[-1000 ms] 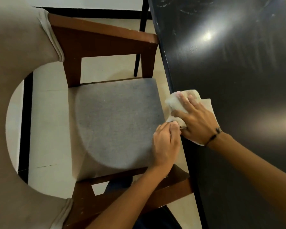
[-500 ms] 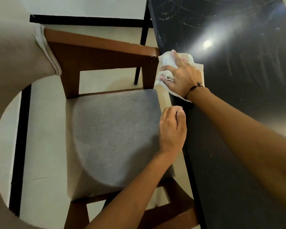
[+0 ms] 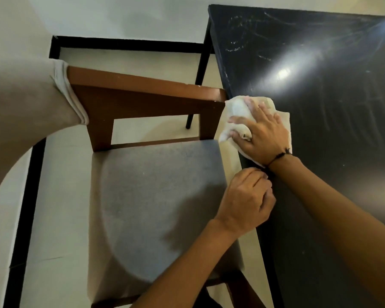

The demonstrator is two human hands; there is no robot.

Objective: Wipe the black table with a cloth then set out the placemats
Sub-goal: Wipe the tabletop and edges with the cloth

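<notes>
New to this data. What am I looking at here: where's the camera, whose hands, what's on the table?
No machine here: a person works with bare hands, and the one camera sits on their head, looking forward and down. The right hand presses a white cloth flat against the near edge of the black table, beside a wooden chair with a grey seat. The left hand rests at the table's edge with its fingers curled, holding nothing visible. No placemats are in view. Smears show on the tabletop further away.

The black table (image 3: 320,152) looks glossy and smeared, the cloth (image 3: 238,112) soft white fabric, the chair (image 3: 142,96) polished wood.
</notes>
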